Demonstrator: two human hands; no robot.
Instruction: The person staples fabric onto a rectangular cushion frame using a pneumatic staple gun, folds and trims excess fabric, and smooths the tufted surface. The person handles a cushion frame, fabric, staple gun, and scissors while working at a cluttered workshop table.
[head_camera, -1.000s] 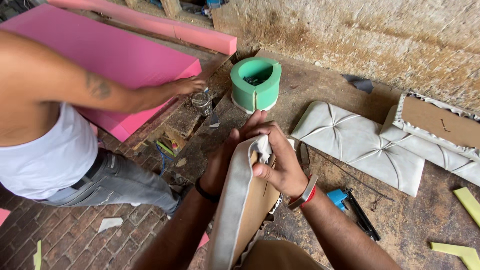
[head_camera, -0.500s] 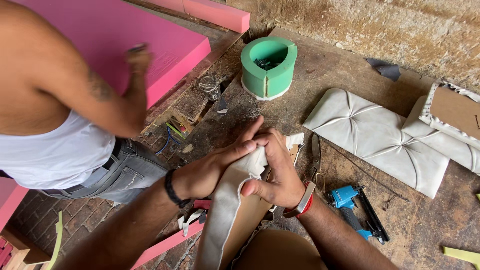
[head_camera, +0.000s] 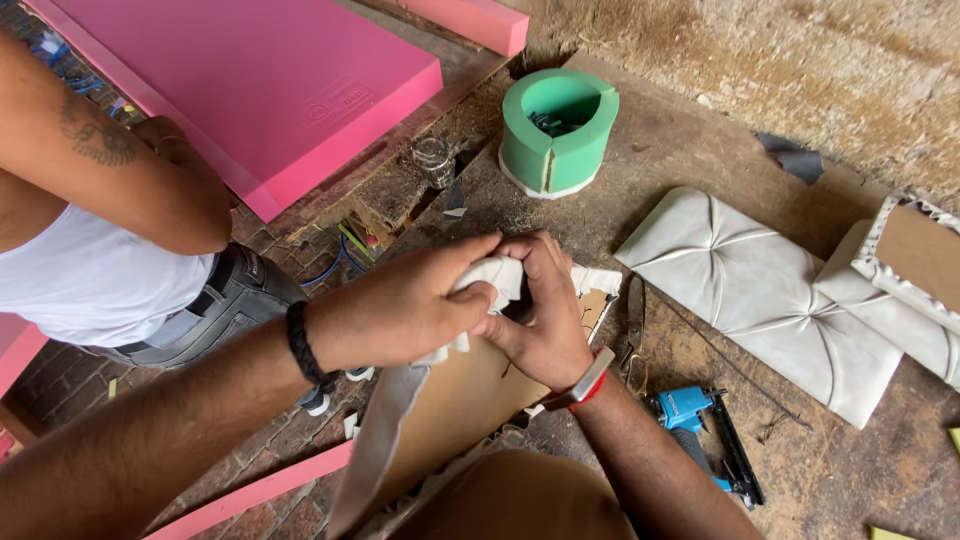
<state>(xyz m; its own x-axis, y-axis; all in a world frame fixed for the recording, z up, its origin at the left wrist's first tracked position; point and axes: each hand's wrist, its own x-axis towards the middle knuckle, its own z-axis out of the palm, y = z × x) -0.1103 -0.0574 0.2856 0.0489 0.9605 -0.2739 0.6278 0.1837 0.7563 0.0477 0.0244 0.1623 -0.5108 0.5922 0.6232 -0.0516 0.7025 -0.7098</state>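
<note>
Brown board panel wrapped in pale grey fabric (head_camera: 455, 400), tilted up on edge at the near side of the worn wooden tabletop (head_camera: 700, 150), top corner caught between both hands. Left hand (head_camera: 410, 300) closed over a bunched fold of the white fabric at that corner, black braided band on the wrist. Right hand (head_camera: 540, 310) curled narrow against the same corner, fingers pressing the fabric onto the board, red and white band on the wrist. Just right of the panel, a blue staple gun (head_camera: 700, 425) flat on the tabletop. Farther right, tufted pale grey cushion panels (head_camera: 760, 290) lying side by side. Beyond the hands, a green foam ring (head_camera: 555, 130) standing upright. At the far left, a thick pink foam slab (head_camera: 250, 90), with another person in a white vest (head_camera: 90, 270) standing beside it.
</note>
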